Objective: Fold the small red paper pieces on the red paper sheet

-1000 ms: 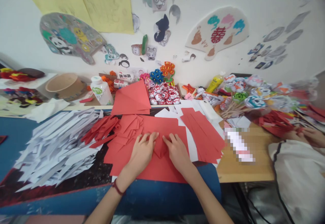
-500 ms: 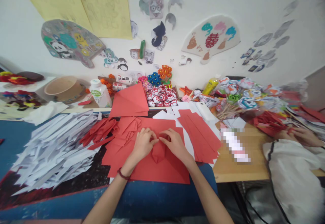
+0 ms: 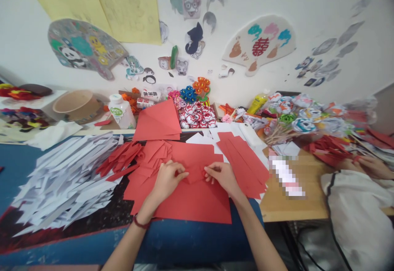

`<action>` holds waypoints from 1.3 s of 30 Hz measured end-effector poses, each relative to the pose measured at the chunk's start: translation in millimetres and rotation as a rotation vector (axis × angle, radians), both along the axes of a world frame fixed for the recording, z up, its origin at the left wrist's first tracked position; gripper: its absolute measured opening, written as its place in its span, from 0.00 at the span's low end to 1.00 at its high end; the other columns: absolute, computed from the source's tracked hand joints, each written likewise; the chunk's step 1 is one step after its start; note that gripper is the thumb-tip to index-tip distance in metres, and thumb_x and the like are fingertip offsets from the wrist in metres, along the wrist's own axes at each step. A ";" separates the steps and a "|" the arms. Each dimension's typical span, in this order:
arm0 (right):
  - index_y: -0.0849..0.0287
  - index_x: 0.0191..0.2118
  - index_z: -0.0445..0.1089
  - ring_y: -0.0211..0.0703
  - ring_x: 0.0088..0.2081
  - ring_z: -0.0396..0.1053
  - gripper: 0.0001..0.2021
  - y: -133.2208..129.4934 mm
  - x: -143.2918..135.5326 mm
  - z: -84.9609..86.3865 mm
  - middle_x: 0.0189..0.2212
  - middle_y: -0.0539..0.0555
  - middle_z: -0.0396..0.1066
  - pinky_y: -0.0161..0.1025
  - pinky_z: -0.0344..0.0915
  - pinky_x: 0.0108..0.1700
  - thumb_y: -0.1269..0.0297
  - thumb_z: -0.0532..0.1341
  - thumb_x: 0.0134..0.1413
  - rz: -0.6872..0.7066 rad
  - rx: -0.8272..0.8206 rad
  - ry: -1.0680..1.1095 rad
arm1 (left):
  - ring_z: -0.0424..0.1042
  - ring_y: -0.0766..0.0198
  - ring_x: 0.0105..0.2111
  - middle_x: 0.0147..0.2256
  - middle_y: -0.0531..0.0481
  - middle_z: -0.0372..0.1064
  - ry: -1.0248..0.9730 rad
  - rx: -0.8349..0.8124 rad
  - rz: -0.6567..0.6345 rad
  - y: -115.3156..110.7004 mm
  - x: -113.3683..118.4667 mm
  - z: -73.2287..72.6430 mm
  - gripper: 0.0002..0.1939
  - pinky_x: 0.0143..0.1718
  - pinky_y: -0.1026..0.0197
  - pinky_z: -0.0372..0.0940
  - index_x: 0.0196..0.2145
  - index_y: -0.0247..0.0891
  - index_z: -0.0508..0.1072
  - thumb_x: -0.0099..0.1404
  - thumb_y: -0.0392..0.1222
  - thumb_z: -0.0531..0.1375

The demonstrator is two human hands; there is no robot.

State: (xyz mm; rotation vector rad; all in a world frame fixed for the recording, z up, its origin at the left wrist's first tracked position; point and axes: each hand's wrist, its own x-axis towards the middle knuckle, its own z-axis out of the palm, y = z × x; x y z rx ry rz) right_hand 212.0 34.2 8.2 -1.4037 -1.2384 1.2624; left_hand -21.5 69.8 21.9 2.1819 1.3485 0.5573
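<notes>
A small piece of red paper [image 3: 195, 174] lies between my two hands, over large red sheets [image 3: 197, 205]. My left hand [image 3: 169, 177] pinches its left end between thumb and forefinger. At its right end, my right hand [image 3: 222, 176] has its fingers closed on the paper. Left of my hands are smaller cut red pieces [image 3: 152, 156] and folded red strips [image 3: 121, 156]. Long red strips [image 3: 243, 162] lie to the right on white paper.
A big heap of folded white paper [image 3: 70, 176] covers the left side. Behind stand a white bottle [image 3: 121, 113], a round bowl [image 3: 75, 105] and paper flowers [image 3: 198, 115]. At right, another person's hands [image 3: 366, 165] hold something red.
My hands have moved apart, the left one leftward and the right one rightward. The folded red piece between them now looks flatter and stretched sideways.
</notes>
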 end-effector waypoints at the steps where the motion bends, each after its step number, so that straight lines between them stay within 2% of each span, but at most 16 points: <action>1: 0.61 0.28 0.72 0.40 0.21 0.70 0.18 -1.8 1.7 0.8 0.22 0.53 0.73 0.35 0.65 0.24 0.49 0.65 0.51 0.037 0.000 -0.026 | 0.69 0.61 0.34 0.30 0.54 0.75 -0.010 -0.004 0.002 2.2 0.4 -0.7 0.10 0.41 0.57 0.56 0.27 0.40 0.73 0.63 0.46 0.62; 4: 0.60 0.28 0.74 0.39 0.25 0.70 0.15 -3.1 4.9 6.0 0.24 0.53 0.75 0.35 0.65 0.28 0.51 0.66 0.50 0.107 0.081 -0.210 | 0.68 0.61 0.34 0.30 0.54 0.75 -0.019 0.015 -0.032 9.0 0.7 -2.7 0.07 0.39 0.58 0.55 0.29 0.41 0.74 0.63 0.45 0.62; 8: 0.58 0.34 0.77 0.42 0.30 0.71 0.13 4.7 3.2 14.5 0.30 0.53 0.77 0.36 0.65 0.32 0.53 0.69 0.46 0.089 0.176 -0.382 | 0.68 0.60 0.36 0.32 0.53 0.76 0.030 0.052 -0.073 15.6 1.0 -1.6 0.08 0.39 0.58 0.54 0.31 0.41 0.74 0.65 0.46 0.59; 12: 0.58 0.28 0.76 0.41 0.28 0.72 0.10 13.8 -0.9 15.0 0.26 0.53 0.76 0.36 0.65 0.31 0.57 0.65 0.51 0.121 0.150 -0.345 | 0.68 0.59 0.38 0.36 0.51 0.76 0.040 0.064 -0.087 18.8 0.5 3.8 0.13 0.40 0.57 0.55 0.35 0.42 0.76 0.69 0.48 0.54; 15: 0.60 0.28 0.74 0.40 0.23 0.71 0.12 15.0 -0.5 8.1 0.22 0.53 0.75 0.36 0.66 0.28 0.56 0.64 0.51 0.095 0.036 -0.184 | 0.69 0.60 0.39 0.40 0.52 0.76 -0.012 0.035 -0.109 18.7 -3.5 3.4 0.12 0.41 0.57 0.56 0.40 0.44 0.76 0.67 0.51 0.57; 18: 0.61 0.30 0.72 0.41 0.22 0.71 0.13 12.0 2.2 3.1 0.22 0.54 0.74 0.37 0.67 0.27 0.54 0.64 0.50 0.133 -0.063 -0.045 | 0.70 0.61 0.36 0.35 0.52 0.76 -0.081 0.003 -0.101 17.9 -7.6 -2.0 0.11 0.41 0.58 0.58 0.40 0.43 0.76 0.62 0.50 0.63; 21: 0.61 0.32 0.73 0.40 0.24 0.71 0.11 9.2 2.7 6.6 0.24 0.53 0.75 0.36 0.66 0.29 0.56 0.64 0.52 0.184 0.003 -0.165 | 0.70 0.62 0.33 0.30 0.53 0.76 -0.077 0.001 -0.079 18.1 -7.7 -5.9 0.07 0.39 0.59 0.57 0.35 0.43 0.77 0.60 0.46 0.65; 24: 0.59 0.31 0.74 0.39 0.27 0.70 0.07 11.0 -1.1 12.0 0.27 0.52 0.75 0.35 0.63 0.30 0.61 0.67 0.50 0.143 0.183 -0.409 | 0.69 0.61 0.34 0.30 0.54 0.75 -0.033 0.023 -0.085 18.6 -4.5 -4.9 0.05 0.39 0.58 0.56 0.33 0.43 0.77 0.60 0.44 0.65; 27: 0.59 0.28 0.73 0.39 0.28 0.68 0.04 16.2 -5.8 9.9 0.26 0.50 0.73 0.35 0.62 0.31 0.68 0.68 0.48 0.111 0.288 -0.492 | 0.69 0.60 0.37 0.33 0.52 0.76 -0.015 0.059 -0.078 18.1 -0.9 -3.7 0.04 0.40 0.57 0.55 0.34 0.44 0.76 0.60 0.43 0.65; 30: 0.59 0.29 0.73 0.38 0.27 0.67 0.02 20.8 -8.7 1.9 0.25 0.50 0.72 0.35 0.62 0.31 0.72 0.67 0.46 0.070 0.325 -0.473 | 0.68 0.60 0.38 0.37 0.52 0.76 -0.050 0.054 -0.047 17.3 2.3 -7.7 0.05 0.42 0.57 0.55 0.37 0.44 0.76 0.61 0.39 0.64; 32: 0.58 0.32 0.75 0.39 0.28 0.67 0.06 22.5 -10.4 -2.9 0.27 0.50 0.72 0.35 0.62 0.32 0.74 0.66 0.45 0.043 0.333 -0.465 | 0.68 0.61 0.37 0.39 0.53 0.76 -0.090 0.037 -0.014 16.9 4.6 -12.6 0.07 0.42 0.57 0.55 0.38 0.44 0.76 0.61 0.37 0.64; 35: 0.57 0.33 0.77 0.40 0.29 0.68 0.09 24.4 -13.5 -7.1 0.28 0.51 0.73 0.36 0.63 0.33 0.76 0.66 0.44 0.005 0.309 -0.474 | 0.69 0.63 0.35 0.35 0.54 0.77 -0.128 0.038 0.042 16.2 8.3 -18.3 0.05 0.42 0.58 0.55 0.36 0.43 0.77 0.61 0.35 0.64; 39: 0.57 0.29 0.76 0.41 0.30 0.69 0.06 25.3 -18.2 -9.7 0.27 0.51 0.74 0.37 0.64 0.35 0.76 0.66 0.44 -0.044 0.306 -0.477 | 0.68 0.61 0.36 0.34 0.53 0.76 -0.113 0.100 0.073 13.8 11.4 -18.1 0.03 0.41 0.57 0.53 0.34 0.43 0.77 0.61 0.37 0.64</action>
